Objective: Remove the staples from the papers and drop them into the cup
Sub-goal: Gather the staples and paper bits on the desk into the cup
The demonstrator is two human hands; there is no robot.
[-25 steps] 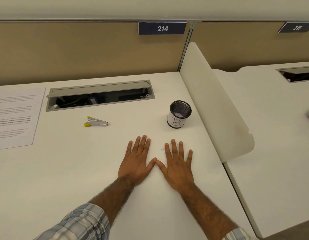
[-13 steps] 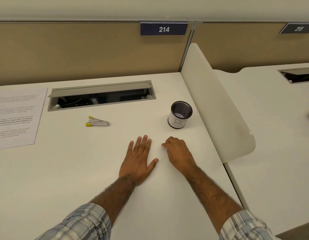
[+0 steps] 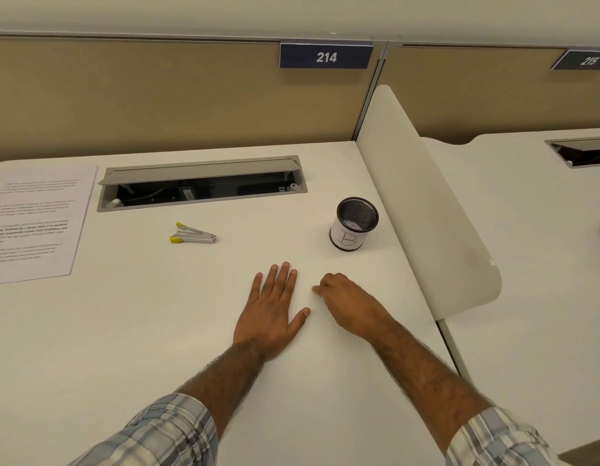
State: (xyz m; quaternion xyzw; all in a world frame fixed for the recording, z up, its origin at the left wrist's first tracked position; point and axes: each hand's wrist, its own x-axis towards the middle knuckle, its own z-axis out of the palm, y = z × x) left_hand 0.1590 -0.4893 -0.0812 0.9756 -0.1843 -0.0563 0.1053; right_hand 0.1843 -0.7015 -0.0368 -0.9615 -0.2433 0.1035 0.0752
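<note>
Left hand (image 3: 271, 311) flat, fingers straight, on the worktop (image 3: 157, 331); right hand (image 3: 349, 304) curled, fingertips down, contents indiscernible. Mesh cup (image 3: 354, 227) right of centre; papers (image 3: 32, 223) at left edge. Staples, likely tiny, stiff and sharp, suit a fingertip pinch.

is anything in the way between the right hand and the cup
Nothing visible. Only bare white desk lies between the right hand and the black mesh cup with a white label; the silver-and-yellow staple remover lies far left.
</note>
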